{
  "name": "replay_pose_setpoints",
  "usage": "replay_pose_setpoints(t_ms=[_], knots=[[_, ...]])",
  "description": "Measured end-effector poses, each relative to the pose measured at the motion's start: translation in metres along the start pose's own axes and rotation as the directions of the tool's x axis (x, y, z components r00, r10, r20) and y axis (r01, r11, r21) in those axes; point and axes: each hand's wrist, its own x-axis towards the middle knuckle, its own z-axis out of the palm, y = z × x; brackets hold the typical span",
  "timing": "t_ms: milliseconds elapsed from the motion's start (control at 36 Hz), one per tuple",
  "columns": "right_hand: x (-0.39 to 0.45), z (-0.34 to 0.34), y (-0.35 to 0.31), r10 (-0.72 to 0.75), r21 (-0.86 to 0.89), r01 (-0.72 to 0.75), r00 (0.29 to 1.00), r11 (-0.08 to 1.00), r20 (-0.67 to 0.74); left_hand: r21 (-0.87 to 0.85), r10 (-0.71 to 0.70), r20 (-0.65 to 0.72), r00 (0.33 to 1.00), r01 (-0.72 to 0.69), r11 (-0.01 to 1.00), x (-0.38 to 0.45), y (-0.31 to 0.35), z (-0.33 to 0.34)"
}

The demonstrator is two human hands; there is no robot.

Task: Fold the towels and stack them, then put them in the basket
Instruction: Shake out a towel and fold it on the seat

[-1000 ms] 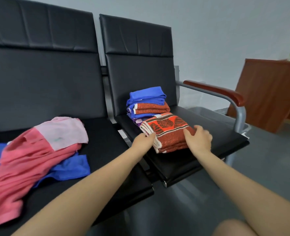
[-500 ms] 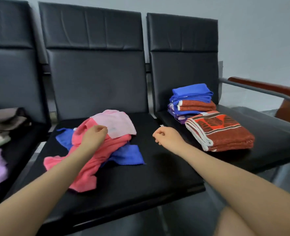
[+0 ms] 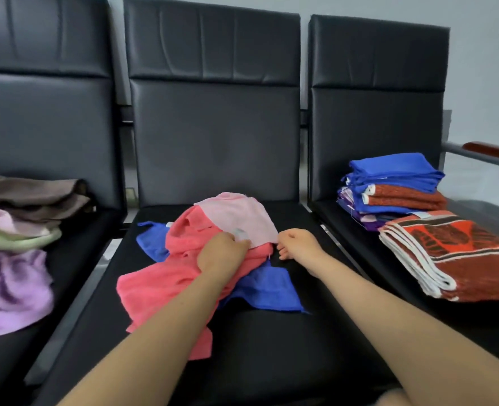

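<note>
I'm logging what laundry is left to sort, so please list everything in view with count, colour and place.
Chairs: three, black, in a row.
Pink towel: one, loose on middle seat.
Pale pink cloth: one, atop the pink towel.
Blue cloth: at least one, under the pink towel.
Loose pile: brown, pink, green and lilac pieces, left seat.
Folded stack: blue, rust and purple, right seat.
Patterned towel: one, red-brown, folded, in front of the stack.
Armrest: one, wooden, far right.
Left hand: on the pink towel.
Right hand: at the pale cloth's edge.
</note>
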Motion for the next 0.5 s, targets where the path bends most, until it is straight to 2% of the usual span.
replay_pose_setpoints(t_ms=[139,250,361,417,500], knots=[[0.0,0.007,0.002,-0.17,-0.193,0.18,0.983,0.965,0.065,-0.243,-0.009,-0.089,0.996,-0.013,0.97,0.007,0.005,-0.005],[-0.011,0.016,-0.005,-0.325,-0.356,0.344,0.939,0.869,0.113,-0.381,-0.07,-0.141,0.988,0.011,0.924,0.005,-0.005,-0.031],[-0.015,0.032,-0.015,-0.411,-0.513,0.408,0.905,0.756,0.115,-0.497,-0.135,-0.191,0.972,0.023,0.868,0.003,-0.027,-0.057],[-0.016,0.041,-0.02,-0.425,-0.523,0.403,0.901,0.751,0.085,-0.656,-0.192,-0.13,0.973,0.061,0.753,0.001,-0.029,-0.067],[-0.02,0.054,-0.027,-0.37,-0.406,0.352,0.928,0.843,0.037,-0.848,-0.281,0.002,0.96,0.151,0.507,-0.005,-0.025,-0.08]])
